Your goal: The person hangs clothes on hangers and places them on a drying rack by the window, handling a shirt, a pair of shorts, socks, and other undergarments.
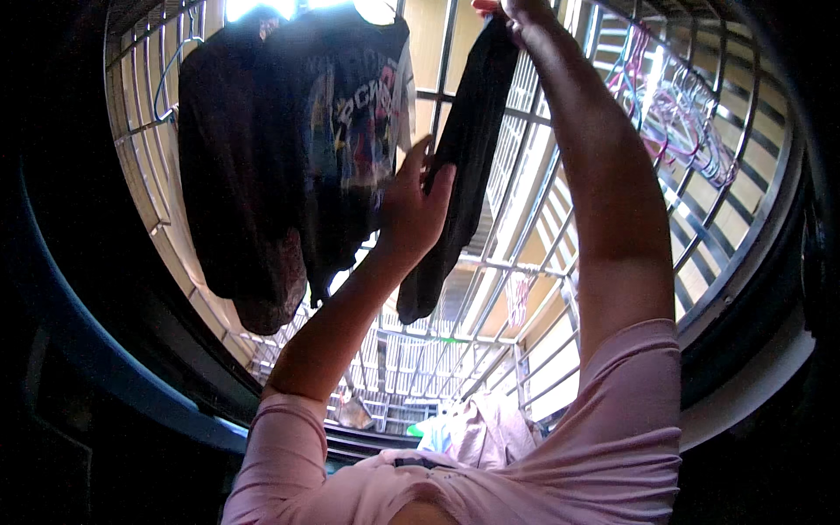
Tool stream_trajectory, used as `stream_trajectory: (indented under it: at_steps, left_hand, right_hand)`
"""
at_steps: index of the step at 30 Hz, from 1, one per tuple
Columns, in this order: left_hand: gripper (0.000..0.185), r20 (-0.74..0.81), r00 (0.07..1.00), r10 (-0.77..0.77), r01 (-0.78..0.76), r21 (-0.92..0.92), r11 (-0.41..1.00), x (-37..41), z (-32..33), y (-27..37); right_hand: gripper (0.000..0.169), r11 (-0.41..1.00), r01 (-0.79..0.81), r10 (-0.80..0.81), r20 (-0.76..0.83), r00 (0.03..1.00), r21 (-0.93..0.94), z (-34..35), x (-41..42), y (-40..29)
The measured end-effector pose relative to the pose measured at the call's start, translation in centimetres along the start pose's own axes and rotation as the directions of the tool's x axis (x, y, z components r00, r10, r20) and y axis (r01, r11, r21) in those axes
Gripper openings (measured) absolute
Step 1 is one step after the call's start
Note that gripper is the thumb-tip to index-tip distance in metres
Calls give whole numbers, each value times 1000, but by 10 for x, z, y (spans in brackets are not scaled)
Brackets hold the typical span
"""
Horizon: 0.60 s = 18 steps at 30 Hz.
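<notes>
A dark garment (pixel 469 144) hangs at the upper middle, seen nearly edge-on. My right hand (pixel 518 16) is raised to its top at the picture's upper edge, beside something red; the hand is partly cut off, and its hold cannot be made out. Lower down, my left hand (pixel 420 197) touches the left edge of this garment, thumb and fingers apart. Just left of that hand hangs a dark T-shirt (pixel 354 131) with a colourful print and lettering. Another dark garment (pixel 236 164) hangs beyond it, farther left.
Metal bars (pixel 538 118) surround the space. A bunch of clothes hangers (pixel 689 131) hangs on the right, and a blue hanger (pixel 161 85) at the far left. A pink-and-white striped item (pixel 518 298) hangs lower down. Pale crumpled cloth (pixel 489 430) lies near my chest.
</notes>
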<state>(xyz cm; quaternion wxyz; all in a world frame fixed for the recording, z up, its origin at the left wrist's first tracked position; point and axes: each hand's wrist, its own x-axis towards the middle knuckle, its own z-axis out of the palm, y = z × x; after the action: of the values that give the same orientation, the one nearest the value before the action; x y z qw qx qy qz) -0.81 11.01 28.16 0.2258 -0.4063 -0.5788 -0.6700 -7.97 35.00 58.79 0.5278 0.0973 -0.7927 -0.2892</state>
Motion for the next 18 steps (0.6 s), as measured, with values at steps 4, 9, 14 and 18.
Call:
stream_trajectory:
  at_steps: [4, 9, 14, 18]
  left_hand:
    - [62, 38, 998, -46, 39, 168, 985, -10, 13, -2]
    - [46, 27, 997, 70, -75, 330, 941, -40, 0, -31]
    - [25, 98, 995, -27, 8, 186, 982, -95, 10, -50]
    - [27, 87, 978, -191, 158, 293, 943, -168, -13, -72]
  right_hand:
    - [24, 961, -260, 277, -386, 880, 96, 35, -21, -44]
    - [29, 922, -201, 346, -472, 811, 331, -54, -129, -205]
    - [39, 660, -193, 413, -137, 900, 726, -59, -277, -289]
    - [44, 373, -464, 465, 271, 843, 804, -62, -364, -372]
